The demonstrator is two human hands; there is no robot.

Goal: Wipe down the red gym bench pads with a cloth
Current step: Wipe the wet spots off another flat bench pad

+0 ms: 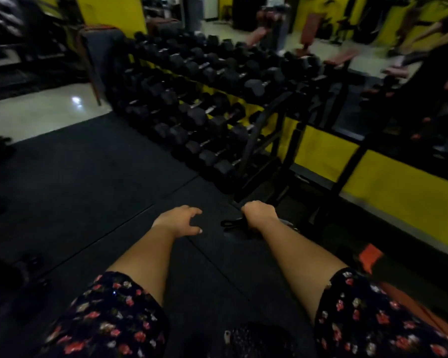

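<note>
Both bare arms reach forward and down over the black rubber gym floor (pixel 101 177). The left hand (pixel 179 220) hangs with its fingers (pixel 193 211) loosely curled and a little spread, holding nothing. The right hand (pixel 260 215) is closed into a fist, its fingers wrapped round a limp black cloth (pixel 233 224), a loop of which trails out toward the left hand; blur and dim light make it hard to be sure of the fabric, but it reads as the wiping cloth. The nearest red vinyl bench pad (pixel 370 257) lies low on the right, behind and outside the right forearm, with only a bright corner showing and a duller red stretch running down beside the floral sleeve (pixel 360 319). So little of it shows that its long axis cannot be read with certainty. The relation that matters: the pad sits to the right of, and nearer the body than, the cloth-holding fingers, so the right hand is the closer one, and it would need to draw back and swing outward to lay the cloth on it. More red bench pads (pixel 342 59) stand well apart across the room, beyond the long rack of black hex dumbbells (pixel 204 99). No wiping contact shows yet.
</note>
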